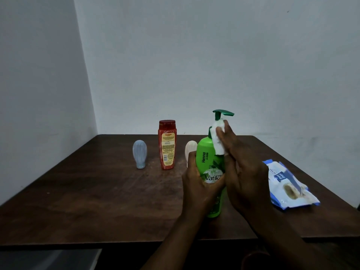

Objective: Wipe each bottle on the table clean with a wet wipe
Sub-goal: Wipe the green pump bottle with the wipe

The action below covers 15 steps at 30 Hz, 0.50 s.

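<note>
My left hand (196, 189) grips the green pump bottle (204, 151), my right hand (245, 172) pinching the wet wipe (218, 143) at its twelve o'clock.

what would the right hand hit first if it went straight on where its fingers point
Likely the pump head of the green bottle, just above the wipe the right hand holds; depth unclear.

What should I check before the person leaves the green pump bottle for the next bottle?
1. Left hand grips the green plastic pump bottle: ok.
2. Right hand presses the white wet wipe on its neck: ok.
3. Green bottle wiped all over: cannot tell.
4. Red plastic bottle stands upright, untouched: ok.
5. Small cream bottle fully visible: not ok, the green bottle hides part.
6. Blue-and-white wipe pack lies on the dark wooden table near the right hand: ok.
</note>
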Available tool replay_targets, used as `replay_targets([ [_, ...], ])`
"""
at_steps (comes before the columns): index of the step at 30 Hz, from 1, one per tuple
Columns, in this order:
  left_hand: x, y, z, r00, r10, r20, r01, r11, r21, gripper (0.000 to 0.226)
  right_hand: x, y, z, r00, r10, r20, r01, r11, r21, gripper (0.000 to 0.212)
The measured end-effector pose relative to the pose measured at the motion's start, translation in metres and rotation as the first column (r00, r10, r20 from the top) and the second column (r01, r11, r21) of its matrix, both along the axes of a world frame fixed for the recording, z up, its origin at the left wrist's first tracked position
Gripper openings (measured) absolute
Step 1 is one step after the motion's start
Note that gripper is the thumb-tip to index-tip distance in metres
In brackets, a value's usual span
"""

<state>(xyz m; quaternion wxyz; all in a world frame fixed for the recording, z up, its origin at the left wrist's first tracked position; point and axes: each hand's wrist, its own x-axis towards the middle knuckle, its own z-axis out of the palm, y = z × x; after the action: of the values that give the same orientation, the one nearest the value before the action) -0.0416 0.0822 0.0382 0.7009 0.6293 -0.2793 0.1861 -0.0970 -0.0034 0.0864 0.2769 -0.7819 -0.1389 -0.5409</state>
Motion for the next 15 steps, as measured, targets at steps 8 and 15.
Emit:
replay_targets([
  [8, 0.004, -0.004, -0.003, 0.999, 0.041, 0.026, -0.041, 0.999, -0.001, 0.057, 0.007, 0.002, 0.009, 0.916, -0.382, 0.121, 0.4, 0.848, -0.348, 0.035],
  [15, 0.004, -0.006, -0.004, 0.999, 0.046, 0.023, -0.046, 0.999, 0.017, 0.073, 0.007, 0.006, 0.033, 0.844, -0.534, 0.048, 0.476, 0.704, -0.527, 0.035],
])
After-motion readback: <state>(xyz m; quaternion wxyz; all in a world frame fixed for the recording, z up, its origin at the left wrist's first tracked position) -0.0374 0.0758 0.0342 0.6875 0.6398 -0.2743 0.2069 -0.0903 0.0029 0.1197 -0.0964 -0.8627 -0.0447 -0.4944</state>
